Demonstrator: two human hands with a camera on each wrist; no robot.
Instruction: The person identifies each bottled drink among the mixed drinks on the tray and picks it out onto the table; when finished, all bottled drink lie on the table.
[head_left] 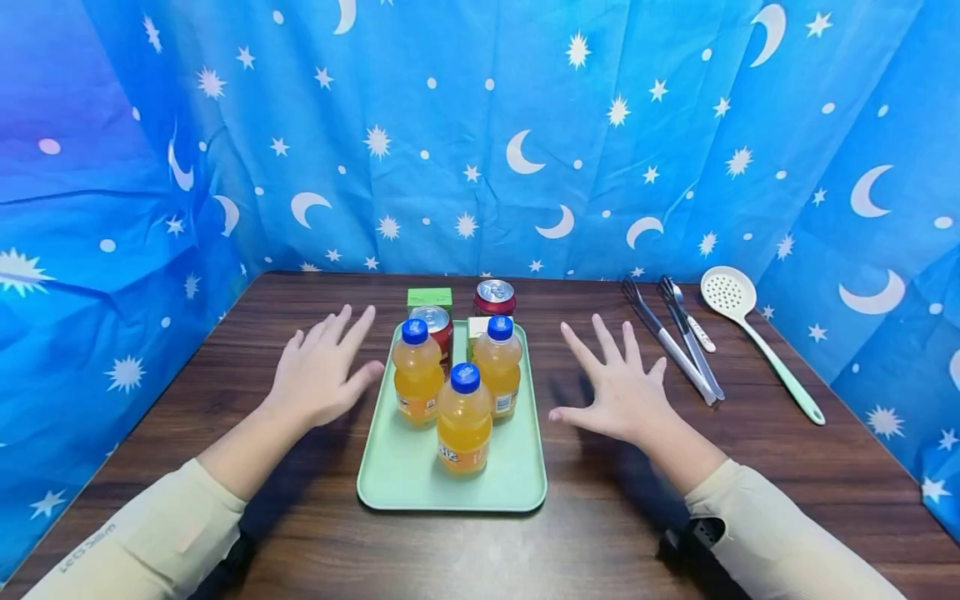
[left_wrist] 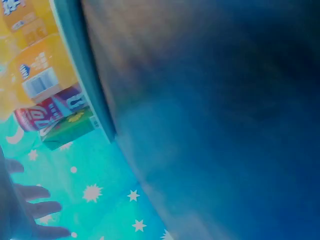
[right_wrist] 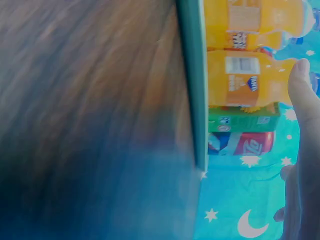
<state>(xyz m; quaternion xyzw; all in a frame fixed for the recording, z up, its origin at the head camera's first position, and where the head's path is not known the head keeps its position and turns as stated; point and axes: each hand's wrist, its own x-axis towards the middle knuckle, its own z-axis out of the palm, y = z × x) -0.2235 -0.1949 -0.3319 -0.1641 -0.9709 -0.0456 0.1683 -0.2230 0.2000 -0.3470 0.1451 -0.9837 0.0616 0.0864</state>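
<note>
A pale green tray (head_left: 450, 497) carries three bottles of orange soda with blue caps: a front bottle (head_left: 463, 429), a left bottle (head_left: 418, 379) and a right bottle (head_left: 501, 371). Behind them are a red can (head_left: 431, 318), another red can (head_left: 495, 293), a green carton (head_left: 430, 297) and a second carton (head_left: 476, 328), their lower parts hidden. My left hand (head_left: 318, 371) is left of the tray, fingers spread and holding nothing. To the tray's right my right hand (head_left: 618, 387) is likewise spread, apart from the bottles. Both wrist views show bottles, can and carton above the tray rim (right_wrist: 200, 100).
Right of my right hand lie metal tongs (head_left: 678, 354), a small utensil with a patterned handle (head_left: 701, 333) and a slotted skimmer (head_left: 780, 362). A blue curtain (head_left: 450, 125) with moons and stars encloses the dark wooden table (head_left: 322, 533) at the back and sides.
</note>
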